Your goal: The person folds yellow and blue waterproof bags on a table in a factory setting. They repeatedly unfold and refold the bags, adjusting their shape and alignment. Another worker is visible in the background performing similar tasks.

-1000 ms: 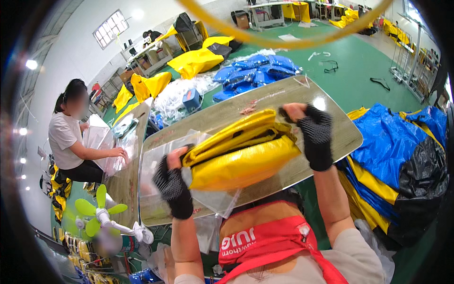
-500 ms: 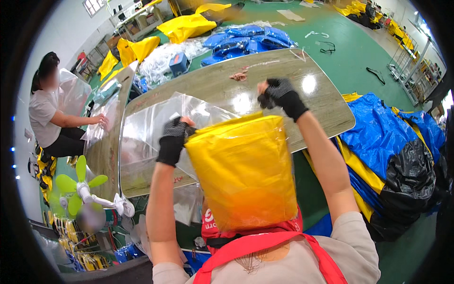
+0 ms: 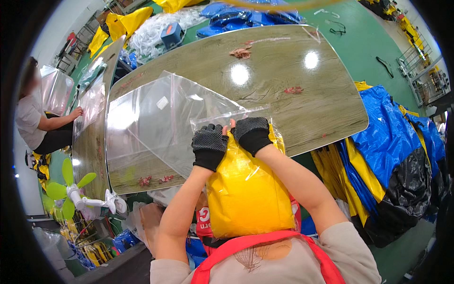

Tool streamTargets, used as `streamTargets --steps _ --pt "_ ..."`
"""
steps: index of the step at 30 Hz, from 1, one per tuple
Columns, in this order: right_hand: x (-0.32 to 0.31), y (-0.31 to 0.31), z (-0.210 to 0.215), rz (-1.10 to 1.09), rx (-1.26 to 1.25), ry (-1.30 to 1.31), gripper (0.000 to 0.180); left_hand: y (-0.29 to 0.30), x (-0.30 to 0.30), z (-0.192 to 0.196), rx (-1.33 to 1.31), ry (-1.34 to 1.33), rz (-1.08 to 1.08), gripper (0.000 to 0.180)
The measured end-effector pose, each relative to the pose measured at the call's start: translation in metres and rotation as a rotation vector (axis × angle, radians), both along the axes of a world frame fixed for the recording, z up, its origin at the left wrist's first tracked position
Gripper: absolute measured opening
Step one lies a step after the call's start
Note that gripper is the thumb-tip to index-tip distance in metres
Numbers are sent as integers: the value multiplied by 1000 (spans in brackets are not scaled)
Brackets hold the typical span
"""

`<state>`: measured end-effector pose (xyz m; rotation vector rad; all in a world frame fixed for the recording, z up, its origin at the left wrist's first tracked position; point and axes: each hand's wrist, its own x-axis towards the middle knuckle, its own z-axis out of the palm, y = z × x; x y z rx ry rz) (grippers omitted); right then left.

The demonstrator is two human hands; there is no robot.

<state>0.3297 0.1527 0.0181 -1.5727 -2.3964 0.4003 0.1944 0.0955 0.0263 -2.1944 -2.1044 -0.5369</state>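
Note:
A clear plastic bag holding a folded yellow item [image 3: 248, 189] hangs upright in front of my chest, over the near edge of the wooden table [image 3: 302, 75]. My left hand [image 3: 209, 146] and my right hand [image 3: 252, 133], both in black dotted gloves, pinch the bag's top edge close together, fingers shut on the plastic. A stack of empty clear plastic bags [image 3: 156, 120] lies flat on the table just left of my hands.
Small pink scraps [image 3: 242, 52] lie on the table's far side. Another person [image 3: 40, 118] sits at the left by a second table with clear bags. A green fan [image 3: 71, 189] stands at the lower left. Blue, yellow and black piles [image 3: 392, 151] lie on the right.
The bagged yellow item has dropped lower toward my chest. My hands have come together at the bag's top edge.

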Motion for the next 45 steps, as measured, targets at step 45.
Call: streamTargets --steps 45 --pt "-76 41 16 656 167 169 13 4 -92 -30 -245 -1476 190 18"
